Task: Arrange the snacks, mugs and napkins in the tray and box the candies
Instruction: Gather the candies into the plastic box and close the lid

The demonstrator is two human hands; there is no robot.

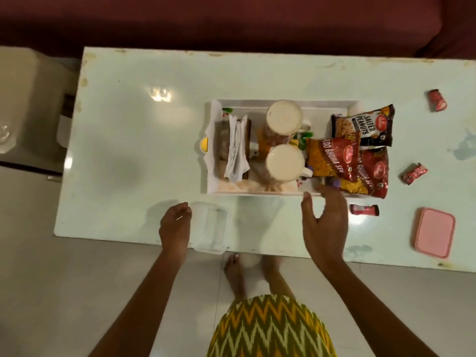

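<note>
- Table, pale, glossy: wide bare stretch on its left half; near edge runs just under both wrists; far edge meets a dark red sofa.
- Tray, white, mid-table: loaded already. Napkins at its left end, two mugs in the middle, snack packets at its right end, overhanging the rim. Tray step judged done.
- Clear box, open, at the near edge, part of it past the lip; a nudge could tip it off.
- Pink lid, near right corner, well apart from the box.
- Right hand: fingers spread wide, nothing held, fingertips by the tray's near rim.
- Left hand: fingers loosely curled, just beside the box; whether it touches cannot be told.
- Candies: three red wrapped pieces loose on the right, one just beside the right hand, one farther right, one near the far edge. Boxing step in hand; next calls for a reach right, path unobstructed.
</note>
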